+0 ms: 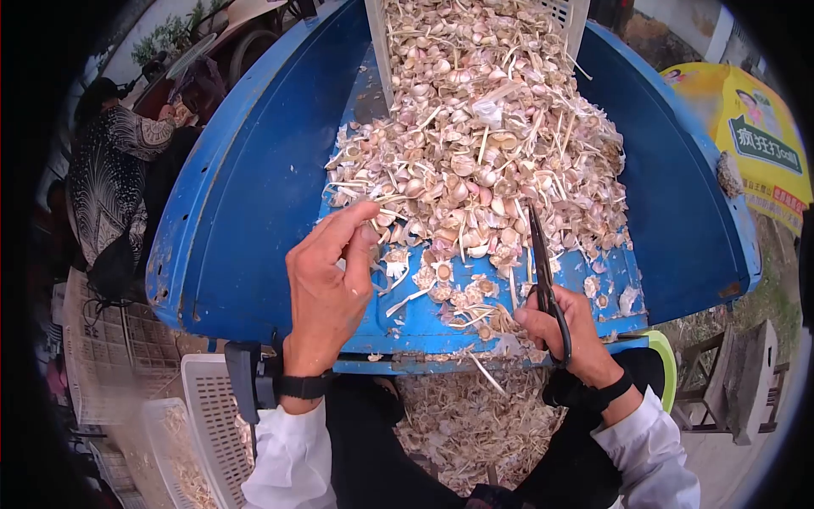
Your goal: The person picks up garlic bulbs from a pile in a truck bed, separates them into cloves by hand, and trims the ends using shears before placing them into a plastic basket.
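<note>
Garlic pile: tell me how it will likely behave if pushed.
The garlic pile would probably slump rather than shift whole, being loose cloves. Rounded ones may roll. The papery skins look thin and light, so might scatter.

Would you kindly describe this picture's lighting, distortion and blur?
Head view: black corners, curved wide-angle look; head view: soft daylight, no harsh shadows on the garlic; head view: left hand and scissors fairly crisp, a smeared patch on the yellow printed cover.

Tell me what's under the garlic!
The garlic lies on a blue tray, which shows around its lower edges, and partly in a white crate. Whatever's under the middle is covered, so I can't see it.
</note>
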A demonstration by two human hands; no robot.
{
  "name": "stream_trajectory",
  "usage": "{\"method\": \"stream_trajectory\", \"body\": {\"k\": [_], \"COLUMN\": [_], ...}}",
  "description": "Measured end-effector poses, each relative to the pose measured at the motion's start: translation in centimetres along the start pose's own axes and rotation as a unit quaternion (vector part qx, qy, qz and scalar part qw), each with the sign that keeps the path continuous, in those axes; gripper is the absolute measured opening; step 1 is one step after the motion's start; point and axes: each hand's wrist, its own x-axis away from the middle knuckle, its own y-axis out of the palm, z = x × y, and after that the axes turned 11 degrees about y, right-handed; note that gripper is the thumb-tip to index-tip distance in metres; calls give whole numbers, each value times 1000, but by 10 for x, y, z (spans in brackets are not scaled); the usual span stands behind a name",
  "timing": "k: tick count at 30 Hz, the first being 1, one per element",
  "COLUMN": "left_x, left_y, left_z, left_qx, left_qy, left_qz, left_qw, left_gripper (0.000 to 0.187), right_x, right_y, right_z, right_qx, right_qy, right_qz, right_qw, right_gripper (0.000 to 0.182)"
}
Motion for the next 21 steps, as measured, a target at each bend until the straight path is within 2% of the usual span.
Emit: {"method": "stream_trajectory", "body": {"k": [2,3,5,6,8,10,12,14,17,18,20,21], "left_x": [-33,-35,-37,-37,-34,-21,-12,-6,-4,-2,2,3], "left_y": [61,85,118,124,123,123,116,110,92,88,79,78], "left_z": [-43,-67,-94,-98,-92,-96,-83,-75,-64,-65,-66,-67], "left_qx": [-23,-23,-121,-118,-156,-141,-58,-44,27,27,-118,-71], "left_qy": [-58,-54,-26,-23,-59,-41,-137,-158,-139,-138,-91,-156], "left_qz": [40,37,-53,-58,-108,-106,-184,-185,-322,-322,-136,-84], "left_qw": [997,998,991,991,980,983,972,969,936,936,979,982], "left_gripper": [24,24,23,23,21,20,23,30,30,30,25,22], "right_x": [8,9,15,15,18,22,26,30,34,35,37,36], "right_y": [-6,-12,-23,-28,-35,-39,-39,-35,-29,-27,-26,-25], "right_z": [-3,-1,3,3,4,4,5,0,-1,-3,-3,-4], "right_qx": [-12,-9,-36,-40,-40,-51,-54,-41,-36,-33,-33,-41], "right_qy": [4,-1,13,15,10,10,4,4,-11,-20,-27,-27], "right_qz": [6,19,45,50,52,38,30,27,13,18,23,26], "right_qw": [1000,1000,998,998,998,998,998,999,999,999,999,998], "right_gripper": [23,23,23,23,22,22,22,22,23,22,22,21]}}
